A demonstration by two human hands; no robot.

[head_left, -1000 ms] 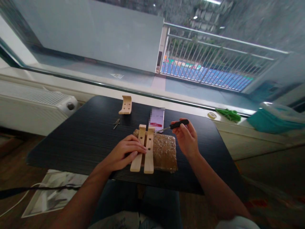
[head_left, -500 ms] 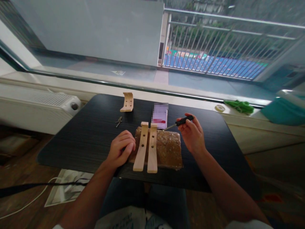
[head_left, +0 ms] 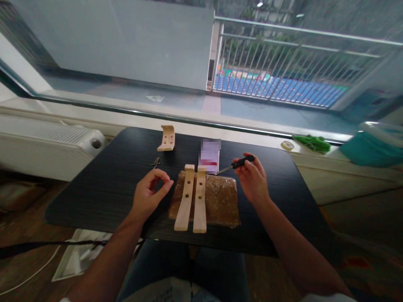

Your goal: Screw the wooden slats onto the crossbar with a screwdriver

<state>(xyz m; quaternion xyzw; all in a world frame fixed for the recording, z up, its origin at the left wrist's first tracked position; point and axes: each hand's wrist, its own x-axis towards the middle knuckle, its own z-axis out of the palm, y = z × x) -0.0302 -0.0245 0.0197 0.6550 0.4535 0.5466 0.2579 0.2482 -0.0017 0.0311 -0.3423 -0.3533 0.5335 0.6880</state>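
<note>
My right hand [head_left: 252,178] is closed round the black handle of a screwdriver [head_left: 242,162], whose metal shaft points left and down toward the far edge of a brown block [head_left: 222,199]. Two pale wooden pieces, a left one [head_left: 185,207] and a right one [head_left: 200,209], lie side by side on the block, each with two holes and a raised far end. Left of the block, my left hand [head_left: 149,193] holds nothing, its thumb apart from the curled fingers. Just beyond its fingers lie a few screws [head_left: 155,162], partly hidden by the hand.
A third wooden piece [head_left: 167,138] with several holes stands at the back of the black table [head_left: 103,184]. A phone [head_left: 210,155] lies behind the block. On the sill are a tape roll [head_left: 287,145], a green cloth [head_left: 311,143] and a teal container [head_left: 359,147].
My left hand has moved left, away from the block and toward the screws, and its thumb has spread from the fingers. The right hand keeps the screwdriver in nearly the same place.
</note>
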